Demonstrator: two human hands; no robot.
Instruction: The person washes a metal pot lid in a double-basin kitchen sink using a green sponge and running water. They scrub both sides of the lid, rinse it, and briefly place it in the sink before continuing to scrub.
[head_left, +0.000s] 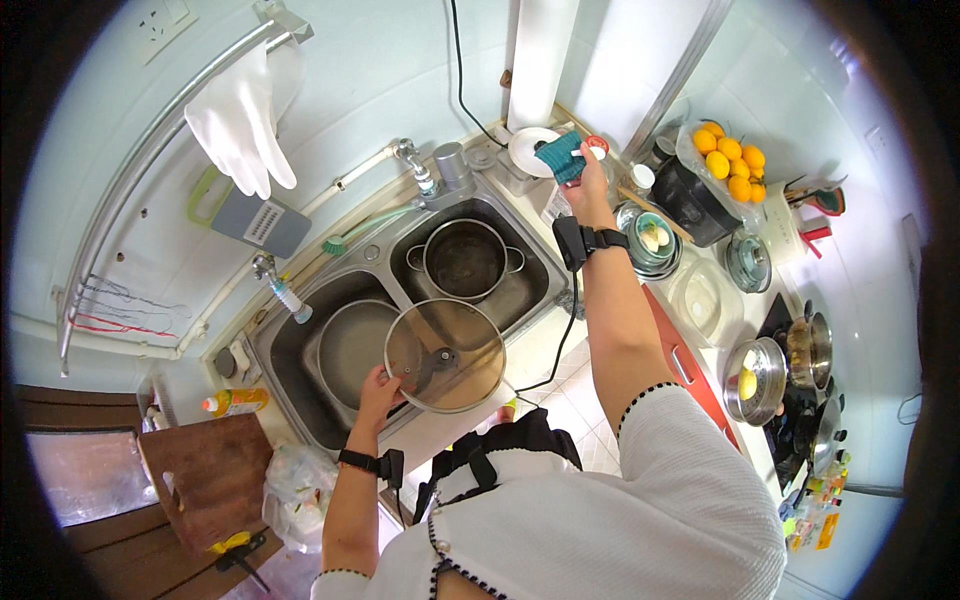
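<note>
My left hand (379, 397) grips the rim of a round glass lid (445, 360) with a dark knob. The lid hovers over the front edge of the double steel sink (394, 289), partly overlapping a wide round pan (349, 349) in the left basin. In the right basin stands a dark two-handled pot (465, 259). My right hand (590, 184) reaches to the back corner of the counter, holding a teal cloth (561, 157). Just behind the cloth is a white lid or dish (529, 150), partly covered. A small white item shows at my right fingertips; I cannot tell what it is.
Glass bowls with food (652, 240), a clear container (705, 304) and oranges (727, 157) line the right counter. Steel pots (754, 382) stand by the stove. Two faucets (289, 296) rise behind the sink. A cutting board (206, 476) and plastic bag (300, 491) are at left.
</note>
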